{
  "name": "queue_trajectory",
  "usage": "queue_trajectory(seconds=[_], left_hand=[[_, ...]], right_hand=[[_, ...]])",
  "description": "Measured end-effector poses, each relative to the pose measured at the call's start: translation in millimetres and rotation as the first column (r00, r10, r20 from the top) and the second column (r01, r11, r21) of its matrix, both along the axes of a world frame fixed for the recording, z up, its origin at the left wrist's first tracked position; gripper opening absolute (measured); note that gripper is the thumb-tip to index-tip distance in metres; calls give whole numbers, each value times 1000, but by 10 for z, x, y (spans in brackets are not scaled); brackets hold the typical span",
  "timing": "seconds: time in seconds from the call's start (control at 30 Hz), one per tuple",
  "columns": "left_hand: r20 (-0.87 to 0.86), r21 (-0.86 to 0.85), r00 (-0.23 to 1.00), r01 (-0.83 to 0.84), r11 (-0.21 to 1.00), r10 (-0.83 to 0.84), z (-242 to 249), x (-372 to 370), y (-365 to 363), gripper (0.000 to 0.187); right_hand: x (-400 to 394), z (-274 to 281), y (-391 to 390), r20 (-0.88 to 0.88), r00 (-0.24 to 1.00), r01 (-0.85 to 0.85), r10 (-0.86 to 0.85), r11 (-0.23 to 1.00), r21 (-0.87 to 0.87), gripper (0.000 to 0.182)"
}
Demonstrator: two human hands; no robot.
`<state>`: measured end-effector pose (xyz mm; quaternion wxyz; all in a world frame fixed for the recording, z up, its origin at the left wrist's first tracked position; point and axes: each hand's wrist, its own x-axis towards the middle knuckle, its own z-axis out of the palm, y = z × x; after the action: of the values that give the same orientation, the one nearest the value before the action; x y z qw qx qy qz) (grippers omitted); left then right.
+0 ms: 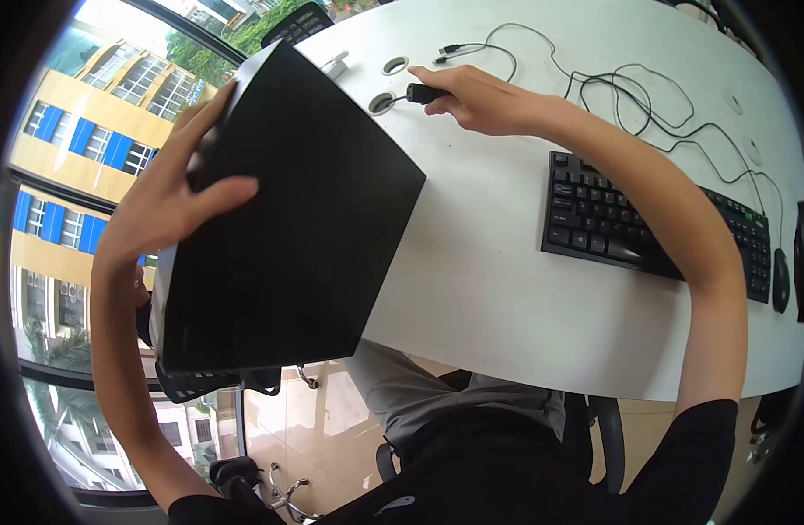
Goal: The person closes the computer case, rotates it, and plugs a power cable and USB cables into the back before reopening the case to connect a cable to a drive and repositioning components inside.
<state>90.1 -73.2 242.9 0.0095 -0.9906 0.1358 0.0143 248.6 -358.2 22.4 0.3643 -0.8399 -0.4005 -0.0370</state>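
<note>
A black computer tower [301,219] is tilted at the left edge of the desk. My left hand [170,192] grips it by its outer edge, thumb over the broad black side panel and fingers around the far side. Across the desk, my right hand [485,101] pinches a black cable plug [426,94] between thumb and fingers. The plug's cord runs to the left into a round grommet hole [382,103] in the desktop. Just behind that is a second grommet hole [395,66]. My right forearm passes over a black keyboard [612,219].
Loose black cables [634,101] with USB plugs [450,54] lie across the back of the white desk [472,289]. A mouse [781,280] rests right of the keyboard. Behind the tower is a small white object [335,66]. Windows line the left side, with chairs below.
</note>
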Motion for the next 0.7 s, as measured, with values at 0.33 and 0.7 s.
queue_trajectory(seconds=[0.33,0.7], left_hand=[[32,-202,999,-22,979,29,-148,-449,455,130],[226,-433,913,-218,874,340,-212,-913,860,115]], right_hand=[[-62,-213,-62,-199,972,-151,126,982,-115,24],[-164,-403,202,-327,887,-365,325,928,-69,11]])
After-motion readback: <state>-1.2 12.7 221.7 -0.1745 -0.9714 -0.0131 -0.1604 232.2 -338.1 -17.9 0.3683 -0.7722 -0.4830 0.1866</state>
